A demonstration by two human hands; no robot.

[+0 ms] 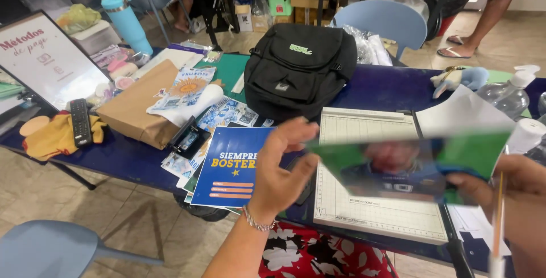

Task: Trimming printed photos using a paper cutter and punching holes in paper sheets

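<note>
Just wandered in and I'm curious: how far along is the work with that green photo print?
Nothing looks cut so far: the paper trimmer lies bare. In hand: the right hand holds the green print, blurred, above it, and the left hand reaches for its edge. Laying it down and trimming probably remain.

We count one black backpack (298, 70), one paper trimmer (375, 175), one remote control (80, 122), one blue tumbler (126, 22), two light-blue chairs (387, 21), one brown paper parcel (142, 104), and two clear bottles (509, 93) on the surface (114, 155).
</note>
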